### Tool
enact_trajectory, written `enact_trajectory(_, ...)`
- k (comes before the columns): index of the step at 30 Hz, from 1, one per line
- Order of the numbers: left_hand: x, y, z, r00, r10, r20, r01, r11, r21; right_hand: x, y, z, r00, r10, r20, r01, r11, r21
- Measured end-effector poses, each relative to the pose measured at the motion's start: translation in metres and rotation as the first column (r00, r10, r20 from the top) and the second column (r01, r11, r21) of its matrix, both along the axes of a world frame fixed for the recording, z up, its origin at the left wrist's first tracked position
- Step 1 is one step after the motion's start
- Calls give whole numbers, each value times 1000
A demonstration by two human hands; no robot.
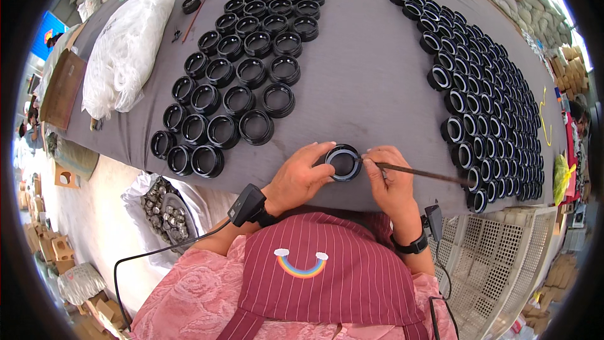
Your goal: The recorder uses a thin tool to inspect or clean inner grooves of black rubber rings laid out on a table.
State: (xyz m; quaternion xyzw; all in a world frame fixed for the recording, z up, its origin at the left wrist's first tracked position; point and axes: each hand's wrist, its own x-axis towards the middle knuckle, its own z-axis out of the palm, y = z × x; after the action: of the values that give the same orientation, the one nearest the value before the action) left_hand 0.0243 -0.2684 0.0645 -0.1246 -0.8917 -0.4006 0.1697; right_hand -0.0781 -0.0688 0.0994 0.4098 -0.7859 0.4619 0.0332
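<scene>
Black glossy ring gripped by left hand, thin brown stick pinched in right hand, grey table.

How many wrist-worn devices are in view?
2: a black cabled unit strapped on the person's left wrist, and a black watch-like band on the right wrist.

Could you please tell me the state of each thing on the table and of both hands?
Left hand: closed on the black ring.
Black ring: held flat on the table, open side up.
Right hand: gripping the thin stick.
Thin stick: tip at the ring's rim, nearly level.
Left group of rings: lying flat in rows.
Right group of rings: packed in rows.
White bag: full, lying down.
Grey table: covered.
</scene>
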Motion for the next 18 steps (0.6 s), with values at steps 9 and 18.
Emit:
enact_trajectory(9,-2,-4,-12,1000,-20,-6,21,996,82,15,-17,-40,999,26,35,-18,978,-210)
enact_trajectory(18,0,-1,-15,999,30,39,-35,991,130,20,-11,-47,938,45,343,41,970,-239)
